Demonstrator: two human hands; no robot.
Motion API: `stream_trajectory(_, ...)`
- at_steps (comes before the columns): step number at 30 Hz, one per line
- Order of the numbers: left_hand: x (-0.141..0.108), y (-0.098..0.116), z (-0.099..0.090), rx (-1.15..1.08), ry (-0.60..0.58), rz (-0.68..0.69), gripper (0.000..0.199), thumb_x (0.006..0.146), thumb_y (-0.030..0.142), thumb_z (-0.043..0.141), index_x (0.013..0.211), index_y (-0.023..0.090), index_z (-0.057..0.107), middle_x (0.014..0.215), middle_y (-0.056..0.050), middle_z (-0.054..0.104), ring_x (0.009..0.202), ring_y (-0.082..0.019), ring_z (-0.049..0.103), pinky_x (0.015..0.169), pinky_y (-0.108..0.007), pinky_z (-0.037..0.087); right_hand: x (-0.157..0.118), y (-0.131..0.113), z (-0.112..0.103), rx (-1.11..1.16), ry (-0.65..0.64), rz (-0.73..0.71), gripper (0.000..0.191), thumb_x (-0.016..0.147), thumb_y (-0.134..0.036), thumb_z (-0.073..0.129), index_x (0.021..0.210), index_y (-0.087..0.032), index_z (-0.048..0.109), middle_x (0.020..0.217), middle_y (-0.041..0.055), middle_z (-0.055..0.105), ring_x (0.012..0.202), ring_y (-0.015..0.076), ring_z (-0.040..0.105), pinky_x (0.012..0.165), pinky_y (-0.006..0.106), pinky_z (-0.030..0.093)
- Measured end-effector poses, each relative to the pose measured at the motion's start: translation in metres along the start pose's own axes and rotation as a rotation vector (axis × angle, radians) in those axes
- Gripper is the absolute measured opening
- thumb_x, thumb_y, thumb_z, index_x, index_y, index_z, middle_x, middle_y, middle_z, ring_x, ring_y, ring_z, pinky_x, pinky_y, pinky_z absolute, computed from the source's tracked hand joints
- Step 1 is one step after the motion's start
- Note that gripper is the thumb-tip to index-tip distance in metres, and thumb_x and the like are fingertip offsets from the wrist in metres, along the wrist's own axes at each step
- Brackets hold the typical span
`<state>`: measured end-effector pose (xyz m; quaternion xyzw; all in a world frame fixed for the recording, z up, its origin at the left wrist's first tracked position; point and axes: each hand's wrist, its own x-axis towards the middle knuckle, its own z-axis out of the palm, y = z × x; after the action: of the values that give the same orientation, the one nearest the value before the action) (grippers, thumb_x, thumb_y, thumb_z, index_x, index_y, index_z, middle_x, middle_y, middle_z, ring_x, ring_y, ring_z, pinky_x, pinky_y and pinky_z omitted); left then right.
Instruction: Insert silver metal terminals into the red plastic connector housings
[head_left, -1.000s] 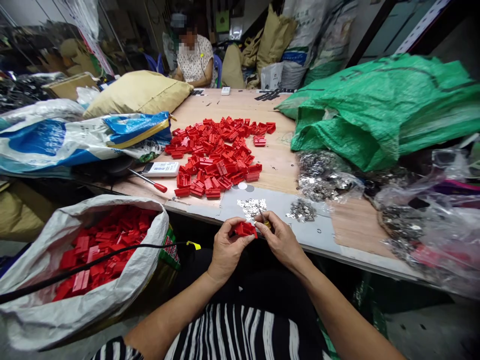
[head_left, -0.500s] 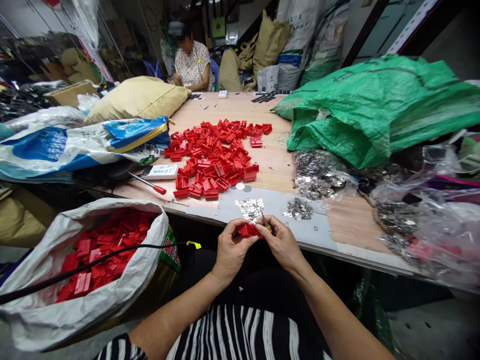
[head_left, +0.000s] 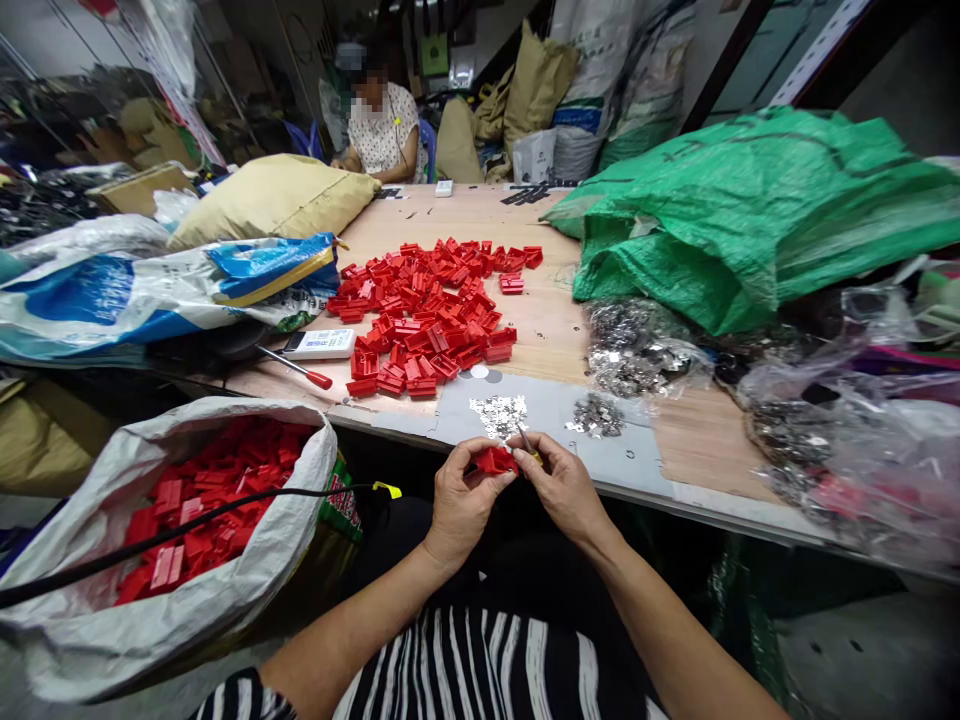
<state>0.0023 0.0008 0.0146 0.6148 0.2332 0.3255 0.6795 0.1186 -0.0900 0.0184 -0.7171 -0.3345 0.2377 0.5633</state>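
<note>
My left hand (head_left: 463,503) is shut on a small red plastic part (head_left: 495,461), holding it just in front of the table edge. My right hand (head_left: 562,490) meets it from the other side and grips a small tool with a thin metal shaft and yellow handle (head_left: 531,452), partly hidden by my fingers. Beyond my hands, a large heap of similar red plastic parts (head_left: 424,320) lies on the wooden table (head_left: 547,330). Down to my left, an open white woven sack (head_left: 225,510) is full of more red parts.
A grey mat (head_left: 562,425) holds small silver metal pieces (head_left: 596,415). A red-handled screwdriver (head_left: 300,367) and white remote (head_left: 321,344) lie left. Bulging green (head_left: 750,220) and plastic bags crowd the right. A seated person (head_left: 382,130) works at the far end.
My hands have drawn closer together around the red part, which has shifted slightly to the right. The view has tilted a little; the heap and sack have not visibly changed.
</note>
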Motion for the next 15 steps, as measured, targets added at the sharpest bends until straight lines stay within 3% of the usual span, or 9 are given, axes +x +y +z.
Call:
stream_trajectory(8,0.0016,-0.0019,-0.0043,0.08,0.012,0.039,0.03,0.074,0.025,0.072,0.102,0.021,0.063,0.1,-0.005,0.066,0.092,-0.018,0.063,0.086,-0.032,0.051,-0.0016,-0.0016,-0.0002,-0.093,0.025,0.028,0.022,0.083,-0.041,0.055,0.09,-0.02,0.061,0.079,0.002,0.064,0.064,0.016,0.057,0.061,0.027,0.045)
stream_trajectory(15,-0.0001,-0.0008,-0.0057,0.266,-0.032,0.221,0.028,0.078,0.017,0.067,0.105,0.024,0.063,0.102,-0.005,0.065,0.096,-0.019,0.062,0.085,-0.032,0.051,-0.001,0.0027,0.0021,-0.003,0.033,0.059,0.025,0.082,-0.042,0.057,0.091,-0.019,0.061,0.084,0.0029,0.065,0.06,0.0139,0.057,0.059,0.027,0.046)
